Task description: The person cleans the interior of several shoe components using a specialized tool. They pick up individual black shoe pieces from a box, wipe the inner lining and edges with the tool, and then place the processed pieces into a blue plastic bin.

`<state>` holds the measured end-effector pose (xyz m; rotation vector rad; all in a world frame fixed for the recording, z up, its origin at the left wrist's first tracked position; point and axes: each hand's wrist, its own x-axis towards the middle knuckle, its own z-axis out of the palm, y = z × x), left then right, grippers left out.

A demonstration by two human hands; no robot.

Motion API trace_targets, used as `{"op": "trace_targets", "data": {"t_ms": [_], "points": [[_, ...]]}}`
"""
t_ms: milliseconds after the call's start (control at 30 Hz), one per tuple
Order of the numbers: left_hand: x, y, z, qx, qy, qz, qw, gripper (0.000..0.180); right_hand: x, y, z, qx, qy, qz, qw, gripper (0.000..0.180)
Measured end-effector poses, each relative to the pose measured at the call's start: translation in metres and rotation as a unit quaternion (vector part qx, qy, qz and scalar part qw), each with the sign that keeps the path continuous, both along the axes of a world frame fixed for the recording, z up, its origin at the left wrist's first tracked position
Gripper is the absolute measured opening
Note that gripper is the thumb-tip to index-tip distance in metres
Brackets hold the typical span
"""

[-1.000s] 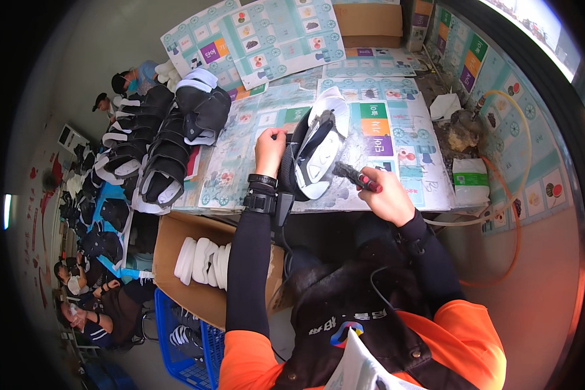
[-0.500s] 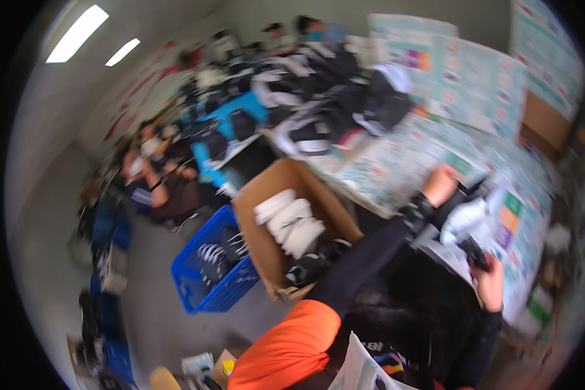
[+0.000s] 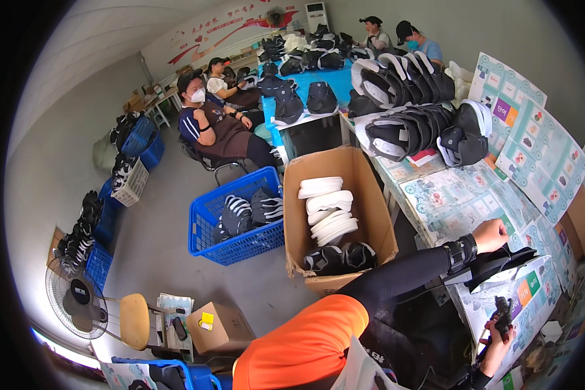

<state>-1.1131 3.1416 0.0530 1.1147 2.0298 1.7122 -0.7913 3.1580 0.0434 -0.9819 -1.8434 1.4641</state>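
My left hand is curled into a fist over the paper-covered table, a black band round its wrist. Whatever it may hold is hidden. Just below that wrist lies a black shoe upper, partly covered by my arm, with a pale sheet-like piece at its near side. Nearer the table's front edge, my right hand is closed round a small black hand tool with a knobbed, pistol-like top. The tool points up, apart from the shoe upper.
A cardboard box with white soles and black shoes stands left of the table. Beside it is a blue basket of shoes. Stacked black-and-white shoe uppers line the table's far end. Co-workers sit farther off; a fan stands lower left.
The view has swung, shifting the whole scene. My right hand with the black tool has drawn back from the shoe upper toward the near edge. My left hand remains closed.
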Motion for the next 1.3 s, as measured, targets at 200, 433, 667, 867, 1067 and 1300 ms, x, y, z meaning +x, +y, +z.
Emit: {"op": "trace_targets", "data": {"t_ms": [200,433,667,867,1067,1300], "points": [[0.010,0.002,-0.011,0.048,0.049,0.068,0.995,0.021,0.023,0.014,-0.002,-0.011,-0.013,-0.050,0.999,0.024],[-0.001,0.002,-0.026,0.026,0.027,0.069,0.997,0.024,0.060,0.076,-0.066,0.016,-0.067,-0.056,0.996,0.024],[-0.018,0.010,-0.038,-0.033,0.029,0.031,0.999,0.051,0.064,0.061,-0.086,0.339,-0.170,-0.137,0.915,0.034],[-0.030,0.001,-0.038,-0.075,0.043,0.034,0.996,0.066,0.042,0.042,-0.102,0.427,-0.218,-0.169,0.861,0.048],[-0.015,-0.027,-0.034,-0.035,0.088,0.040,0.995,0.069,0.034,0.017,-0.096,0.402,-0.280,-0.224,0.843,0.041],[-0.020,-0.204,-0.081,0.069,0.151,0.247,0.955,0.044,0.025,0.007,-0.097,0.378,-0.309,-0.224,0.844,0.045]]}}
